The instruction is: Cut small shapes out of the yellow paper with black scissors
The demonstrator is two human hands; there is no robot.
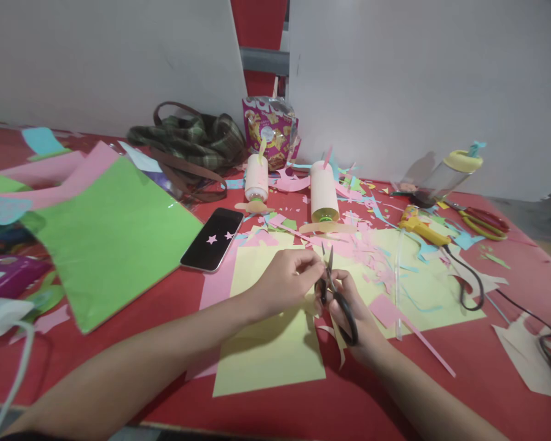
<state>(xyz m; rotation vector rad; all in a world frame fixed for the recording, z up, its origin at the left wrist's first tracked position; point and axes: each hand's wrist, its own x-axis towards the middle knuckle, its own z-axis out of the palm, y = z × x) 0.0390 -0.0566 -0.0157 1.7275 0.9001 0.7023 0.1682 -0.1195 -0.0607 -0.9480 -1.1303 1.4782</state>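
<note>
My right hand (356, 315) is wrapped round the black handles of a pair of scissors (333, 288), blades pointing up and away. My left hand (287, 278) is pinched closed right beside the blades, holding a small piece of paper that is too small to make out clearly. Both hands hover over a pale yellow sheet (270, 349) lying on the red table (441, 392). Pink and blue paper scraps (362, 245) lie scattered just beyond the hands.
A phone (212, 239) with two pink stars on it lies left of the yellow sheet, beside a big green sheet (114, 239). Two paper-wrapped bottles (324, 193) lie behind. A yellow glue gun (422, 228), red scissors (482, 220), a bottle (445, 174) and cables sit at right. A plaid bag (188, 144) and snack packet (269, 128) stand at the back.
</note>
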